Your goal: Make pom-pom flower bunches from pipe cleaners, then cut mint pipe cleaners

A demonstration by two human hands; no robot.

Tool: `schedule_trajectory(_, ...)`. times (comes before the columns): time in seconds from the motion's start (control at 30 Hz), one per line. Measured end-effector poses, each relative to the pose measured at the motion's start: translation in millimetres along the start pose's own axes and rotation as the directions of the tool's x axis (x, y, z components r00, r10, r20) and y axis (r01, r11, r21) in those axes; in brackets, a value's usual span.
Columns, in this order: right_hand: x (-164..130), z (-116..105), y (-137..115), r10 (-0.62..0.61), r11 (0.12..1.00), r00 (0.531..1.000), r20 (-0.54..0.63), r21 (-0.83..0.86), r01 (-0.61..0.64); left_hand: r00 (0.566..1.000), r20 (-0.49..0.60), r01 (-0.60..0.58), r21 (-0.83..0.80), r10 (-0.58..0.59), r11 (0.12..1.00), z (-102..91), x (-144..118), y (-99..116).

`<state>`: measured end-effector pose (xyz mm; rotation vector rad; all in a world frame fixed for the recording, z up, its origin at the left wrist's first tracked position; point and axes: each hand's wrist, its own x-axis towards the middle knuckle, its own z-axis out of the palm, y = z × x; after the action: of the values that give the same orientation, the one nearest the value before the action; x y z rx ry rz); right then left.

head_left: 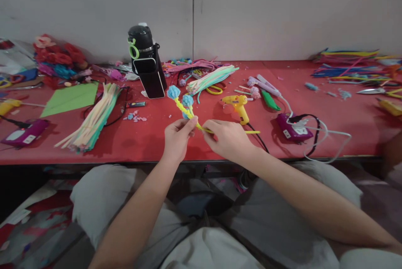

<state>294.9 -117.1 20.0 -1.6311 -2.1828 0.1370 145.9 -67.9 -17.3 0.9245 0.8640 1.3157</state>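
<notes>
My left hand point(178, 137) pinches the yellow stems of a pipe cleaner flower sprig point(179, 105), thumb on top. Fluffy blue blossoms top the sprig, which leans up and to the left. My right hand point(229, 139) is closed around the lower part of the yellow stem, just right of the left hand. A loose yellow end point(253, 132) sticks out to the right past its knuckles. Both hands are above the front part of the red table. Behind the right hand lies a yellow glue gun point(238, 106) with a black cord.
A black bottle point(141, 41) stands at the back with a phone point(150, 77) against it. Pipe cleaner bundles lie left point(94, 118) and behind the sprig point(213, 78). Purple power strips point(292, 129) and loose cables lie right and left. Scissors point(372, 91) rest far right.
</notes>
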Motion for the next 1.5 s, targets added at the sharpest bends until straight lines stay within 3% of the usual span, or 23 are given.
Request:
schedule_trajectory(0.17, 5, 7, 6, 0.073, 0.920, 0.997, -0.012, 0.388, -0.063, 0.999, 0.012, 0.037, -0.079, -0.036, 0.996, 2.2, -1, 3)
schedule_trajectory(0.3, 8, 13, 9, 0.045, 0.864, 0.999, -0.024, 0.504, -0.027, 0.999, 0.026, 0.049, -0.062, -0.047, 0.997, -0.5, 1, 6)
schedule_trajectory(0.5, 6, 17, 11, 0.069, 0.845, 0.996, -0.065, 0.534, -0.024, 0.992, 0.100, -0.074, -0.005, 0.075, 0.997, -12.2, 9, 19)
schedule_trajectory(0.7, 6, 16, 12, 0.073, 0.861, 0.996, -0.056, 0.508, -0.034, 0.987, 0.128, -0.104, 0.025, 0.100, 0.994, -15.3, 11, 20)
schedule_trajectory(1.07, 4, 16, 12, 0.030, 0.881, 0.999, -0.041, 0.473, -0.007, 0.954, 0.189, -0.263, 0.159, 0.232, 0.952, -18.1, 10, 28)
schedule_trajectory(1.3, 8, 13, 19, -0.008, 0.817, 1.000, -0.025, 0.576, 0.021, 0.989, 0.142, -0.057, 0.048, 0.050, 0.997, -20.1, 13, 32)
schedule_trajectory(1.5, 10, 8, 24, -0.009, 0.841, 1.000, 0.023, 0.541, -0.005, 0.968, 0.174, 0.189, -0.038, -0.180, 0.981, -24.3, 13, 37)
